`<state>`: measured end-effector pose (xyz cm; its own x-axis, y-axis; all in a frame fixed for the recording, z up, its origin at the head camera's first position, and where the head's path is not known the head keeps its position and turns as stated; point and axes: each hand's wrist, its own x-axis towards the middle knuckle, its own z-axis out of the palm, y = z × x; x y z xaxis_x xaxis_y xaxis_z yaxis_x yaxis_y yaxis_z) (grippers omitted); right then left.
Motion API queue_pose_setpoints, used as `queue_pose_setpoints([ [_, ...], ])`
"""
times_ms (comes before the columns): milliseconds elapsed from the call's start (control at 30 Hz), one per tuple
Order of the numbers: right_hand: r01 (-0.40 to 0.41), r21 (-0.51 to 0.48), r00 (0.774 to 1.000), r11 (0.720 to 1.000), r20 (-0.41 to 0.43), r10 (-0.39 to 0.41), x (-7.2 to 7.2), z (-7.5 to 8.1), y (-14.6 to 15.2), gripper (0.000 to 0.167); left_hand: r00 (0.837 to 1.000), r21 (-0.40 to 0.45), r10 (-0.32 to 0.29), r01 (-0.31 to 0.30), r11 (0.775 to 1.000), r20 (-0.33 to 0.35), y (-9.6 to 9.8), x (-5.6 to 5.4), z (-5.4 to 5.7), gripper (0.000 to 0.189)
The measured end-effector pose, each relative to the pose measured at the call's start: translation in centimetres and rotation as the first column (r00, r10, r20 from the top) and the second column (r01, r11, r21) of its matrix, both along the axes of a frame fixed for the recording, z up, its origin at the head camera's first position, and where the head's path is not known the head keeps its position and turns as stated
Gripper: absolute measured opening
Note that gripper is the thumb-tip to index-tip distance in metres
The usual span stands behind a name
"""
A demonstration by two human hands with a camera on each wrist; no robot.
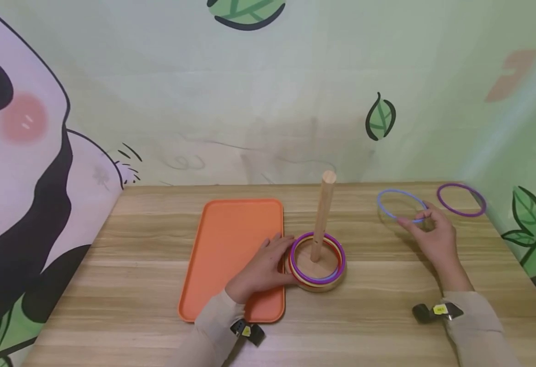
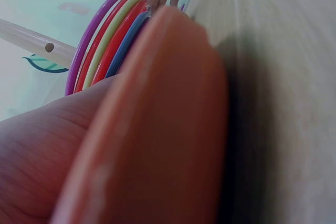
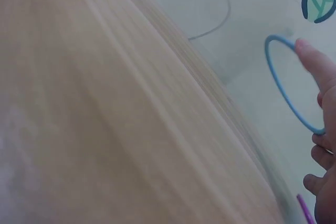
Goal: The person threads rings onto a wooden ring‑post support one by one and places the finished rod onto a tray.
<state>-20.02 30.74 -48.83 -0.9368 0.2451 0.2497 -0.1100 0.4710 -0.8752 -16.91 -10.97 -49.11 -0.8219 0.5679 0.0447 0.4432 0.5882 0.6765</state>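
My right hand [image 1: 435, 239] pinches a light blue ring [image 1: 398, 190] between thumb and fingers, holding it up at the right; in the right wrist view the ring [image 3: 278, 85] stands tilted against the wall. A wooden ring stand, with an upright peg [image 1: 324, 214] on a round base, is near the middle of the table. Stacked rings in purple, red, yellow and blue [image 1: 344, 260] circle the foot of the peg. With thumb in front and fingers behind, my left hand [image 1: 263, 267] grips the stand's left side, its palm over the tray's edge.
An orange tray [image 1: 231, 239] lies left of the stand, right up against it. A purple ring [image 1: 461, 214] lies at the table's far right corner. The painted wall [image 1: 258, 112] rises along the back edge of the wooden table [image 1: 378, 316].
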Motion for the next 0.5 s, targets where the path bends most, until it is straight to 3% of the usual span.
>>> queue_pose_setpoints([
  [200, 0.012, -0.07, 1.0, 0.997, -0.002, -0.012, 0.0, 0.6, -0.23, 0.041, 1.0, -0.004, 0.007, -0.007, 1.0, 0.007, 0.03, 0.1, -0.1, 0.094],
  [367, 0.016, -0.099, 0.997, 0.995, -0.068, -0.023, -0.19, 0.82, -0.3, 0.038, 1.0, -0.014, 0.005, -0.005, 1.0, -0.002, 0.07, -0.05, -0.26, 0.095],
  [500, 0.019, -0.115, 0.997, 0.993, -0.074, -0.027, -0.28, 1.07, -0.24, 0.037, 1.0, -0.008, 0.003, -0.003, 1.0, -0.001, 0.06, -0.05, -0.18, 0.094],
])
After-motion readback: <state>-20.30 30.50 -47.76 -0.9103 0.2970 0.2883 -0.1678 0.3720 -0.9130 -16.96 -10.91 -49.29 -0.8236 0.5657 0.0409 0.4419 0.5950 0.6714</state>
